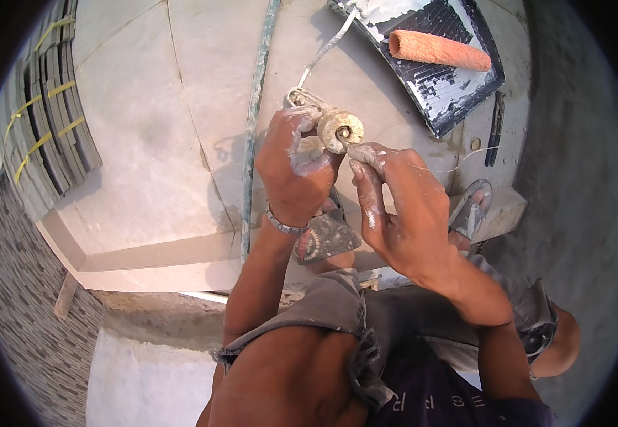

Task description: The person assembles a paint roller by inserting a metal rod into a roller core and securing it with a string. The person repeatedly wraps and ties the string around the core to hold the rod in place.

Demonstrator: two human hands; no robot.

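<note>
Pale stone slab floor (pixel 145 142); strapped tile stack (pixel 45 107) at upper left. At centre, left hand (pixel 291 167) closed around a paint-crusted roller frame (pixel 337 128), steadying its bare end. Just right, right hand (pixel 401 206) pinching that end with its fingertips (pixel 362 153). Upper right: black paint tray (pixel 458 92) cradling the orange roller sleeve (pixel 438 50).

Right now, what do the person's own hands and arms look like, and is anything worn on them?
Both forearms are bare, no sleeves or gloves. The left hand and right hand are smeared with white paint or plaster, fingers included. A metal bracelet circles the left wrist.
</note>
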